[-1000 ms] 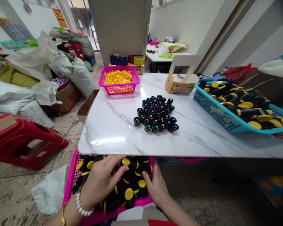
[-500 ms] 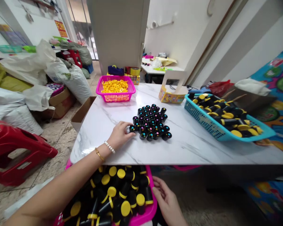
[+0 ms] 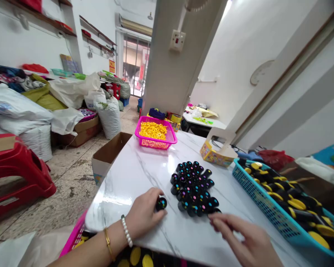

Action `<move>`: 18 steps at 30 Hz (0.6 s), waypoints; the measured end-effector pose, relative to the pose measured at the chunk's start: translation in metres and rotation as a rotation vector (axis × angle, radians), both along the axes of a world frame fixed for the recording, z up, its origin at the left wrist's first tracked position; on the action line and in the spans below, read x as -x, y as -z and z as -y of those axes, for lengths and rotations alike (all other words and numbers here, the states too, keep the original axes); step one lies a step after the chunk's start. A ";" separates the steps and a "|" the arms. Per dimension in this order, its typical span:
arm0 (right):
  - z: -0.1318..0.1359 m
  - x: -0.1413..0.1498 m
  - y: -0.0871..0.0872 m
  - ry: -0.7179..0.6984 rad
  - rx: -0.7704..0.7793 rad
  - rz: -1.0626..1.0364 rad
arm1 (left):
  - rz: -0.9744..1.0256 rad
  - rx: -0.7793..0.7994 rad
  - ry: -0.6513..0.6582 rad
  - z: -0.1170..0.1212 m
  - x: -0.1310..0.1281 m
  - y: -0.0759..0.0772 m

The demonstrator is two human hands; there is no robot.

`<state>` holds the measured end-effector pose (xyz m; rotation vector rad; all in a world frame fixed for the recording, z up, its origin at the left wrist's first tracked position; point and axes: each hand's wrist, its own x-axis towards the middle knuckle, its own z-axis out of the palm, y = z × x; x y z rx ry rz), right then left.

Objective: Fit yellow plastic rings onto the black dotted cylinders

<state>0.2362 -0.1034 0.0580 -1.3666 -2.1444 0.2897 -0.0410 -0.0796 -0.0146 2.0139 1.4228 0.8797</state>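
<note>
A packed group of short black cylinders (image 3: 193, 185), with small coloured dots on their tops, stands on the white marbled table (image 3: 144, 168). My left hand (image 3: 144, 211) curls its fingers and thumb around one black cylinder (image 3: 161, 203), which stands apart to the left of the group. At the group's near right edge is my right hand (image 3: 239, 237), fingers stretched forward with nothing visible in them. Its fingertips are close to the nearest cylinders; whether they touch is hard to see.
A pink basket (image 3: 156, 144) of yellow rings stands at the back. On the right is a blue basket (image 3: 264, 204) of black cylinders with yellow caps. A cut yellow box (image 3: 217, 154) stands behind the group. Below the front edge, more yellow-capped cylinders (image 3: 135, 256) show.
My right hand has risen from the pink basket below the table to the group's near right side. My left hand now has a cylinder apart from the group. The view has tilted up and turned.
</note>
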 end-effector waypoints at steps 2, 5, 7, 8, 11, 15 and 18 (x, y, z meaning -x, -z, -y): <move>-0.053 0.032 -0.040 -0.082 -0.057 0.035 | -0.034 0.017 0.042 0.001 -0.001 0.000; -0.146 0.096 -0.076 -0.162 -0.053 0.105 | -0.038 0.057 0.056 0.001 0.001 0.000; -0.207 0.143 -0.082 -0.193 -0.020 0.174 | -0.022 0.080 0.065 -0.001 0.003 0.002; -0.234 0.166 -0.080 -0.207 -0.019 0.184 | -0.018 0.092 0.079 -0.003 0.004 0.003; -0.294 0.222 -0.066 -0.184 0.029 0.129 | -0.029 0.123 0.140 -0.013 0.005 0.012; -0.328 0.263 -0.040 -0.141 0.097 -0.019 | -0.068 0.117 0.155 -0.026 0.000 0.031; -0.337 0.272 -0.021 -0.199 0.068 -0.075 | -0.139 0.125 0.120 -0.028 -0.005 0.038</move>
